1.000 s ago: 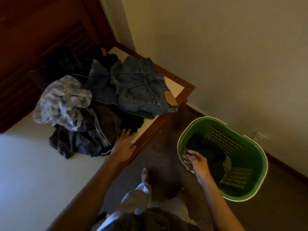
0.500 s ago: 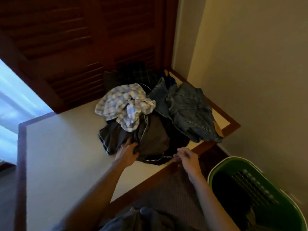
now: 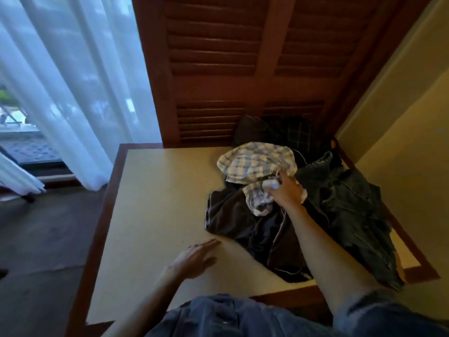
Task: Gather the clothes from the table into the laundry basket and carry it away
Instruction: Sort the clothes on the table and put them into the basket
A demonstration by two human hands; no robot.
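Note:
A heap of clothes lies on the far right part of the table (image 3: 155, 215). On top is a light checked shirt (image 3: 255, 161); my right hand (image 3: 285, 190) grips its lower folds. Under it spreads a dark jacket with pale piping (image 3: 252, 229). Blue jeans (image 3: 345, 215) lie to the right, and a dark plaid garment (image 3: 289, 132) sits at the back. My left hand (image 3: 194, 259) rests flat on the bare tabletop with straight fingers, just left of the jacket. The laundry basket is out of view.
The cream table has a red-brown wooden rim (image 3: 102, 215). Louvred wooden doors (image 3: 218, 69) stand behind it. White sheer curtains (image 3: 73, 81) hang at the left over a window. A beige wall (image 3: 401, 142) closes the right side.
The view swung left and up, so the basket dropped out of sight. My right hand rose from the table's front edge onto the checked shirt. My left hand let go of the dark jacket.

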